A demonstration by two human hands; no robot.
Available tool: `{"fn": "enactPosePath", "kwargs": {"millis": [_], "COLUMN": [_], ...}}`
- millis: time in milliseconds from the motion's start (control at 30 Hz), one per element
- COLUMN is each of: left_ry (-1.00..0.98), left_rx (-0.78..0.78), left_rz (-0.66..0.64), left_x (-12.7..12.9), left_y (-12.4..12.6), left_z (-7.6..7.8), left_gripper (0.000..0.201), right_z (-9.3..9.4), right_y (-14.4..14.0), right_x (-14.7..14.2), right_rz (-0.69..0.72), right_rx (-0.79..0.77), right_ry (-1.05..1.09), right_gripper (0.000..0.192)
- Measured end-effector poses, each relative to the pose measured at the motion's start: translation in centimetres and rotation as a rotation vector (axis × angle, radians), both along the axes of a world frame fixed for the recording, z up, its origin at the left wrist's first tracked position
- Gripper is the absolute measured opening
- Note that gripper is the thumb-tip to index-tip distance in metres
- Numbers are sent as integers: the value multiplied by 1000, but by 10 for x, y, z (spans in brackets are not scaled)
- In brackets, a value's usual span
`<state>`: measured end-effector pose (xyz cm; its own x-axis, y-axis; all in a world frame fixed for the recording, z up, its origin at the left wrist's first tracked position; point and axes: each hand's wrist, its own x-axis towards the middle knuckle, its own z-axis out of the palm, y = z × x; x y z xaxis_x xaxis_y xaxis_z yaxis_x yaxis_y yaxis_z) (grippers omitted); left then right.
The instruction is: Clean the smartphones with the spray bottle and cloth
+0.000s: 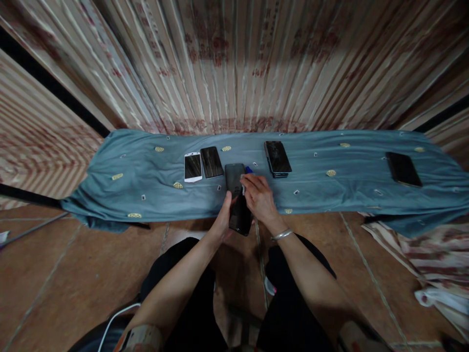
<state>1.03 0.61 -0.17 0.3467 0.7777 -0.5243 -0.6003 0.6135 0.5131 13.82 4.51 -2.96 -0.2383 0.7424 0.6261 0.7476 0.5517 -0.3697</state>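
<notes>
Your left hand (222, 218) grips a black phone (240, 215) at the near edge of the cloth-covered desk (146, 181), while your right hand (259, 195) presses its top. A second dark phone (234, 176) lies at twelve o'clock, white phone (192, 166) and black phone beside it (211, 162) at eleven, two-phone stack (277, 158) at one, lone phone (403, 169) at three.

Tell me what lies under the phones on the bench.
A blue-grey cloth with yellow motifs lies under the white phone and the dark phones. It covers the surface beneath, so that cannot be seen.
</notes>
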Motion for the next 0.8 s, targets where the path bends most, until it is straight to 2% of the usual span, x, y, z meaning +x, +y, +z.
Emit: {"fn": "enactPosePath", "kwargs": {"millis": [267,467,800], "left_ry": [-70,-1,-87], "left_rx": [-21,-65,7], "left_rz": [72,138,50], "left_x": [0,-5,-2], "left_y": [2,6,3], "left_z": [4,5,3], "left_gripper": [55,57,59], "right_z": [1,-3,-5], "right_y": [-22,-34,-18], "right_x": [-11,-18,-8], "right_rz": [89,160,33], "right_rx": [7,-1,-33], "right_ry": [16,44,20], "right_gripper": [36,41,45]}}
